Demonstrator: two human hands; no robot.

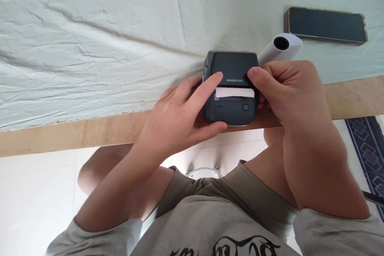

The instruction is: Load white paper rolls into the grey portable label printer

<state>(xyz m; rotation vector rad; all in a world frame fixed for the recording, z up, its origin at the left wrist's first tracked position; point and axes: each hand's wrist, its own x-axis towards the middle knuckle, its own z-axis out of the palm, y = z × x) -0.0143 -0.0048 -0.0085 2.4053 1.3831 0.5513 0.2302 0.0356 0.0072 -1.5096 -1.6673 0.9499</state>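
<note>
A dark grey label printer (231, 68) marked NIIMBOT sits at the table's front edge, between both hands. A white strip of label paper (235, 93) sticks out of the slot below its lid. My left hand (183, 108) grips the printer's left side, with the index fingertip on the lid and the thumb at the lower front. My right hand (288, 88) holds the right side, its thumb on the lid's edge and its other fingers curled and partly hidden beside the body. Just behind the right hand lies a white cylindrical object (270, 51) with a dark round end.
A phone (327, 25) with a dark screen lies on what looks like a thick case or box at the back right. Pale wrinkled cloth (105, 40) covers the table, leaving a bare wooden edge (75, 130) in front. A patterned dark mat (364, 148) is on the floor at right.
</note>
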